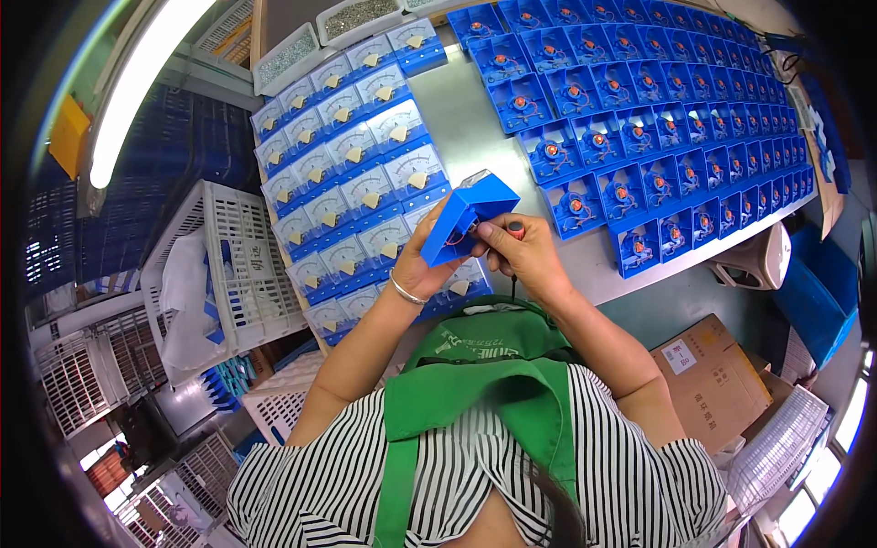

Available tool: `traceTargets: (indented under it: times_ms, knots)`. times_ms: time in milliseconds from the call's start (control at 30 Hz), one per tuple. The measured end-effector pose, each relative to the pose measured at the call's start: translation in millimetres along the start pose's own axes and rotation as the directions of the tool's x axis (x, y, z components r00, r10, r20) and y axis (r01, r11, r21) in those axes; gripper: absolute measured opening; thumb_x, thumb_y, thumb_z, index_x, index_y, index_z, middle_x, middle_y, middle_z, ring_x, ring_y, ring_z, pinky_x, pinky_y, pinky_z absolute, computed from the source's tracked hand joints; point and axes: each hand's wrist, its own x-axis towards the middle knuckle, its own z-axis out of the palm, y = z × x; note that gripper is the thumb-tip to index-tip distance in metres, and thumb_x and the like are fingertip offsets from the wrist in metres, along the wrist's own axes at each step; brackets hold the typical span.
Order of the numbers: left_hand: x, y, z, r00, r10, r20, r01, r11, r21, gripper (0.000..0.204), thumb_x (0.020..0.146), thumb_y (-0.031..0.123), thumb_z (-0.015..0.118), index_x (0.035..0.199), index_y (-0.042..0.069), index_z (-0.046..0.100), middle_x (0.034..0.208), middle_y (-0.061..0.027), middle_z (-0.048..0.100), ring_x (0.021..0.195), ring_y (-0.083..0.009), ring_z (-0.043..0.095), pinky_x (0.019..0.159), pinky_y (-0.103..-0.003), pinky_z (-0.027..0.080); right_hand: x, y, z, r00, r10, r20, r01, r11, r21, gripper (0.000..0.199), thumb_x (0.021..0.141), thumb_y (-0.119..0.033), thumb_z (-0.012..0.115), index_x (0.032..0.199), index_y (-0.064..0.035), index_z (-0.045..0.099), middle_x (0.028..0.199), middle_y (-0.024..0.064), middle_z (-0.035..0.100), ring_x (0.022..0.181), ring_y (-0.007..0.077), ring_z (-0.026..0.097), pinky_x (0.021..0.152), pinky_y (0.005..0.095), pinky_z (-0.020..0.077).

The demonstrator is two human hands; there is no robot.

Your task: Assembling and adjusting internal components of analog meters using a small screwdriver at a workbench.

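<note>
My left hand (418,265) is wrapped round a blue open-backed plastic meter case (489,194), tilted in front of my chest. Thin wires show inside it. Fingers of my right hand (530,256) are closed at the case's opening, around a small tool with a dark and red handle end (516,229); its tip is hidden. To the left lie rows of analog panel meters (370,196) with white dials and cream pointer-shaped patches. At the right, rows of blue cases (575,205) stand open side up, with orange-red round parts and wires inside.
Trays of small metal parts (358,18) stand at the table's far left. White plastic crates (251,265) are stacked left of the table (475,119). A cardboard box (708,384), a beige stool (754,260) and a blue bin (818,283) stand at the right.
</note>
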Motion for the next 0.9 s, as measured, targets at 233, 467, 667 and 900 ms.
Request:
traceTargets:
  times_ms: [233,467,667,900]
  knots:
    - [1.5,11.2,13.6,0.991,0.079,-0.109,-0.055,0.978,0.203,0.078,0.076,0.03,0.07,0.142,0.007,0.035,0.122,-0.0122,0.053,0.108,-0.0229,0.057,0.092,-0.036,0.048,2.0,3.9,-2.9,1.0,0.029,0.001,-0.029,0.999,0.028,0.021,0.09,-0.022,0.065,0.084,-0.002,0.064,0.071,0.0069,0.066,0.05,0.0073,0.055,0.039,0.0188,0.0356]
    - [-1.0,33.4,38.3,0.971,0.24,-0.016,-0.143,0.63,0.763,0.09,0.065,0.016,0.079,0.143,0.007,0.036,0.129,-0.0124,0.046,0.119,-0.0218,0.049,0.103,-0.033,0.038,1.4,31.2,-24.2,0.992,0.064,0.104,-0.092,0.954,0.287,0.005,0.087,-0.006,0.061,0.084,-0.0052,0.064,0.068,0.0039,0.063,0.049,0.0074,0.053,0.041,0.0207,0.0379]
    - [-3.5,40.3,54.3,0.973,0.233,-0.001,-0.125,0.524,0.843,0.092,0.061,0.019,0.077,0.143,0.006,0.036,0.13,-0.0119,0.045,0.122,-0.0231,0.046,0.106,-0.034,0.033,-4.3,26.3,-16.5,0.996,0.077,0.051,-0.091,0.92,0.381,0.009,0.087,-0.004,0.057,0.083,-0.0068,0.064,0.069,0.0027,0.063,0.051,0.0089,0.055,0.042,0.0216,0.0405]
    - [-1.7,40.6,54.8,0.98,0.196,0.015,-0.11,0.484,0.868,0.092,0.061,0.022,0.077,0.142,0.007,0.038,0.13,-0.0124,0.045,0.122,-0.0232,0.046,0.106,-0.035,0.034,-9.5,28.8,-16.8,0.997,0.083,0.01,-0.079,0.897,0.436,0.013,0.089,-0.007,0.056,0.08,-0.0094,0.065,0.071,0.0021,0.064,0.054,0.0096,0.057,0.043,0.0218,0.0421]
